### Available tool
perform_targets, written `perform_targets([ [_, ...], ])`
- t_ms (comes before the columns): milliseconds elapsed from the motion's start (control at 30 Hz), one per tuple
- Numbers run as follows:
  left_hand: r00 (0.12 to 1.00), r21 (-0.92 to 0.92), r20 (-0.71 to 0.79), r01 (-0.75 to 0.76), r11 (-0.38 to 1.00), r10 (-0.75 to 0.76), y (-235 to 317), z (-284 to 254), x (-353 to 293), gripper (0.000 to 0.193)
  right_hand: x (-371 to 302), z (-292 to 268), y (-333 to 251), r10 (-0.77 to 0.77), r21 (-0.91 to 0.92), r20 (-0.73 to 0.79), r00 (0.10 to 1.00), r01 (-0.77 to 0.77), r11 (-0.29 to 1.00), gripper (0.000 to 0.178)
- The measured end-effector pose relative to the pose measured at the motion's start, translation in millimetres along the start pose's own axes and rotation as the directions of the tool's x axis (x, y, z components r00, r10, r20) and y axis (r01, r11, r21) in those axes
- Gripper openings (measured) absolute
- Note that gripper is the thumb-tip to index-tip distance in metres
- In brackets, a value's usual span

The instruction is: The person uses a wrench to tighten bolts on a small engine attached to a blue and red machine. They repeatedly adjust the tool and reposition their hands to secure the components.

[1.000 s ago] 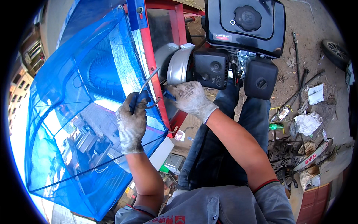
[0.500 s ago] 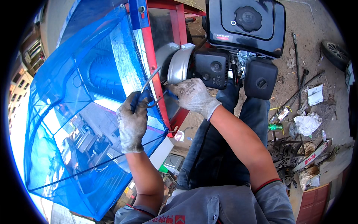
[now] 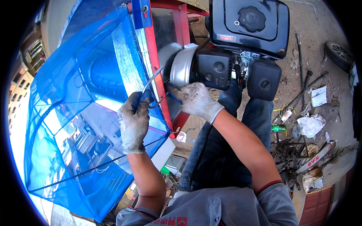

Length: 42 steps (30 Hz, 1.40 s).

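Both my hands wear whitish work gloves with dark, dirty fingers. My left hand (image 3: 134, 122) is closed round a grey bent rod or thick wire (image 3: 152, 79), at the edge of the blue mesh. One end sticks up past the fingers toward the red frame (image 3: 160, 81); a shorter bent piece shows lower, by the fingertips. My right hand (image 3: 197, 101) reaches to the far side of the same red bar, just below a silver round housing (image 3: 181, 67). Its fingers are bent together, and anything they grip is hidden from view.
A black engine with a fuel tank (image 3: 249, 22) stands beyond my right hand, over my legs. Blue mesh netting (image 3: 49, 150) fills the left side. On the ground at right lie hoses (image 3: 300, 60), white scraps (image 3: 311, 124), a green bottle (image 3: 278, 128) and a chainsaw bar (image 3: 315, 158).
My right hand has shifted slightly down and its fingers have turned a little at the red bar. My left hand and the rod stay nearly in place.
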<state>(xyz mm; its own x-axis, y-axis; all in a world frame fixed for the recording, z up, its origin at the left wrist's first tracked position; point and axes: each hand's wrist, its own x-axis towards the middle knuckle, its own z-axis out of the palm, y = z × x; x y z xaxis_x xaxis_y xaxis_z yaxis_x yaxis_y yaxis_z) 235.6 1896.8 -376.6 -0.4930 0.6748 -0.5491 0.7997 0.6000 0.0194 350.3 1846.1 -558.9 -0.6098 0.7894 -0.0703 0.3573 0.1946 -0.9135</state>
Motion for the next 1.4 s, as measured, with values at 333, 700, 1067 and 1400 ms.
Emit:
perform_targets([
  [333, 0.998, -0.003, -0.048, -0.034, 0.999, 0.034, 3.2, 2.2, -2.6, 0.034, 19.8, -19.9, -7.4, 0.104, -0.074, 0.178, 0.979, -0.092, 0.993, 0.039],
  [700, 0.998, -0.020, -0.051, -0.026, 0.999, 0.025, 1.9, 1.2, -1.1, 0.031, 3.8, -6.4, -3.7, 0.046, -0.018, 0.072, 0.996, -0.045, 0.999, 0.037],
  [1067, 0.999, -0.041, -0.045, -0.025, 0.999, 0.023, 0.7, 2.7, -0.4, 0.032, 17.9, -3.1, -6.3, 0.080, -0.076, 0.073, 0.994, -0.075, 0.994, 0.040],
  [1400, 0.999, -0.054, -0.044, -0.014, 0.998, 0.012, 2.4, 1.3, 0.0, 0.030, 0.9, 7.1, -1.1, -0.029, -0.055, -0.118, 0.993, 0.023, 0.998, 0.035],
])
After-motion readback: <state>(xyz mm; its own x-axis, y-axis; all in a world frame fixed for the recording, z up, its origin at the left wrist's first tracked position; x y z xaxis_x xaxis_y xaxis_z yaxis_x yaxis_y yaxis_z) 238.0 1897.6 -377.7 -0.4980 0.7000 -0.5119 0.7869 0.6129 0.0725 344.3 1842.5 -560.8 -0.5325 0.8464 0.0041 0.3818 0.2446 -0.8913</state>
